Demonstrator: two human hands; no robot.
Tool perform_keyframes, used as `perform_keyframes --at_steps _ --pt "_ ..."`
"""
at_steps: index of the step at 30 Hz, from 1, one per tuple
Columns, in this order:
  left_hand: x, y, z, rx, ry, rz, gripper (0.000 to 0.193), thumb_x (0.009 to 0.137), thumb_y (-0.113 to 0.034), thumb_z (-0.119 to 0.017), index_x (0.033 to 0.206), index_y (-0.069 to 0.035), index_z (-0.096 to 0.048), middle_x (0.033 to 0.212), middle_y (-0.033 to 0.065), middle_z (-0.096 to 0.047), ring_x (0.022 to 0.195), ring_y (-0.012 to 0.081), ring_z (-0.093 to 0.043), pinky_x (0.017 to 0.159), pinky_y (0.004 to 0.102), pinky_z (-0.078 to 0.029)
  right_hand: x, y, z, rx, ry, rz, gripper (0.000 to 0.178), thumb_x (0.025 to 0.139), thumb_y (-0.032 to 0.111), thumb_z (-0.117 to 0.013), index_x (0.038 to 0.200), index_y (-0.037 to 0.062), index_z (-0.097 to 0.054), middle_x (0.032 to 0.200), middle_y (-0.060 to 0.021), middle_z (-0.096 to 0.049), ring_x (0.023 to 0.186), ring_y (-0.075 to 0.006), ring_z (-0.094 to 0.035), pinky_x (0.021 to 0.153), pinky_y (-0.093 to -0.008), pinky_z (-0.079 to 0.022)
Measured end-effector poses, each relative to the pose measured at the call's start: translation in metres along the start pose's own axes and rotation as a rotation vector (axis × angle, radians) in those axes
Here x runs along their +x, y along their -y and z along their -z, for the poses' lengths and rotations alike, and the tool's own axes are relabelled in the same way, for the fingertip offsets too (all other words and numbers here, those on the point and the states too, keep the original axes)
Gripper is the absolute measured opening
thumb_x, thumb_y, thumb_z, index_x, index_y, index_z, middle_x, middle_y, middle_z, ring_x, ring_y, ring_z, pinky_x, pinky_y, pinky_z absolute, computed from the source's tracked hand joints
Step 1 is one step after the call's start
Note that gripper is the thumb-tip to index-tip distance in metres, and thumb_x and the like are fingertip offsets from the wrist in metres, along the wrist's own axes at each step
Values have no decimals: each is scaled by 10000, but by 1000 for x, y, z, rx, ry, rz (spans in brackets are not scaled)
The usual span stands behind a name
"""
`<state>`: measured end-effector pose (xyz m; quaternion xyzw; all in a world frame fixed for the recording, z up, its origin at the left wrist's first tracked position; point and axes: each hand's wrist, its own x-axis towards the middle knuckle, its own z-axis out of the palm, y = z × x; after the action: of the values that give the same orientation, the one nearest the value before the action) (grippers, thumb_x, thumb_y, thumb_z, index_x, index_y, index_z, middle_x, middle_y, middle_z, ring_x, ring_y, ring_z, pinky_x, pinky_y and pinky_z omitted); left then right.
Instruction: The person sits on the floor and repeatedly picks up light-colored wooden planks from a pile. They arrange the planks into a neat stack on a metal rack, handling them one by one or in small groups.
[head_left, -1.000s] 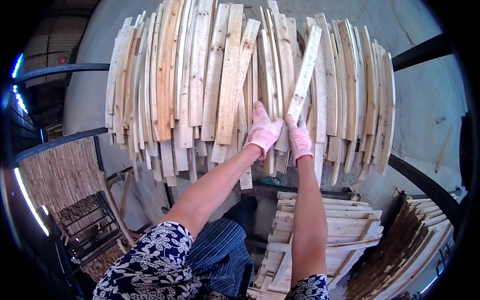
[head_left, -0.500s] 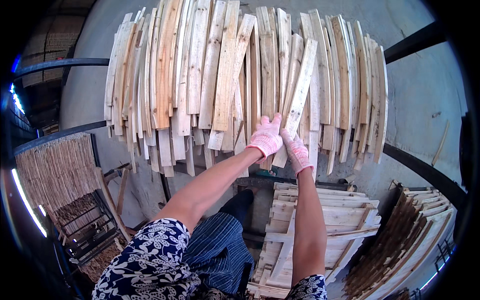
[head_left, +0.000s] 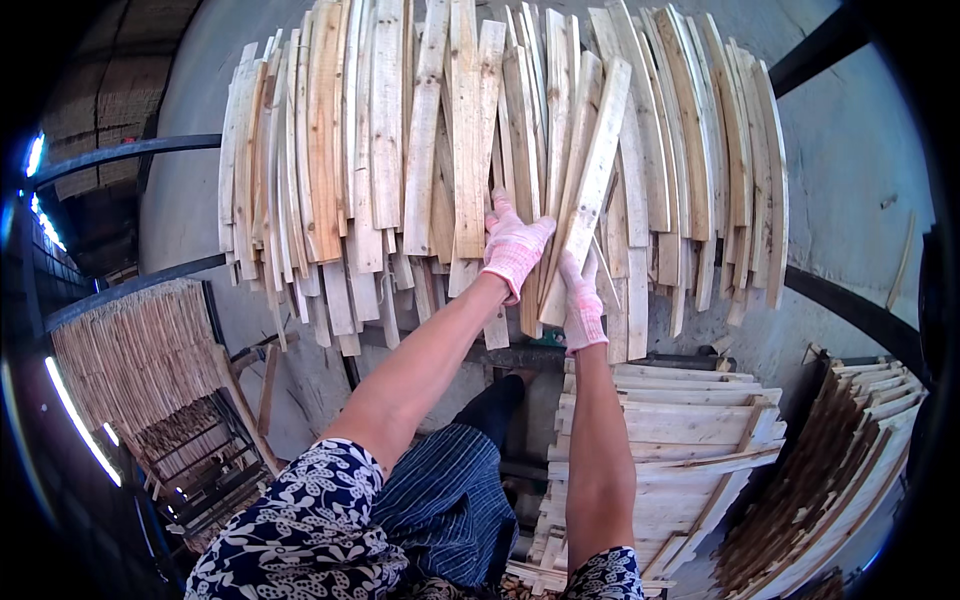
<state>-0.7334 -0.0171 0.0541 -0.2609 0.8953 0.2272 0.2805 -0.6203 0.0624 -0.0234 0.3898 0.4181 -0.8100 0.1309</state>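
Observation:
A wide row of pale, rough wooden boards [head_left: 385, 120] lies side by side in front of me, their near ends uneven. My left hand [head_left: 515, 243], in a pink-and-white knit glove, rests on boards near the middle, fingers spread and thumb out to the right. Just right of it, my right hand [head_left: 582, 302], gloved alike, grips the near end of a slanting wooden board [head_left: 598, 165] by its right edge. This board lies over its neighbours, its far end leaning right. The undersides of the boards and some right fingertips are hidden.
Dark metal bars [head_left: 840, 310] run out on both sides of the boards. Below right sits a stack of nailed wooden panels [head_left: 690, 430], with another tall wood stack [head_left: 850, 470] farther right. At left stands a pile of thin wood strips [head_left: 140, 345].
My left hand has shifted left, away from the right hand, with its fingers spreading. My right hand has moved slightly nearer me and left along the slanting board. A board left of centre lies straighter.

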Motion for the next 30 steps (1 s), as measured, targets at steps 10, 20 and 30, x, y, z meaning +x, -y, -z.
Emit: perform_keyframes --at_steps 10,20,30 --pt "-66 58 109 -509 380 -142 1045 831 -540 -781 1517 26 -233 1412 282 -485 1290 338 -517 1133 456 -401 -147 75 -14 -476 255 -64 789 979 547 -565 1535 42 -323 1336 -219 -594 1168 -304 -625 988 -386 -493" --pt "-164 100 110 -426 646 -345 1193 789 -281 -860 1589 -21 -14 1517 204 -359 1416 293 -366 1186 355 -315 -179 49 -14 416 81 -263 638 981 337 -659 1496 73 -392 1331 -115 -568 1198 -247 -584 1040 -399 -491" --pt "-216 73 222 120 988 -265 1151 841 -646 -713 1586 -6 -112 1475 199 -488 1318 278 -513 1122 367 -411 -329 97 -63 270 -37 -184 731 1006 464 -570 1532 1 -360 1481 -126 -479 1348 -248 -482 1125 -382 -405"
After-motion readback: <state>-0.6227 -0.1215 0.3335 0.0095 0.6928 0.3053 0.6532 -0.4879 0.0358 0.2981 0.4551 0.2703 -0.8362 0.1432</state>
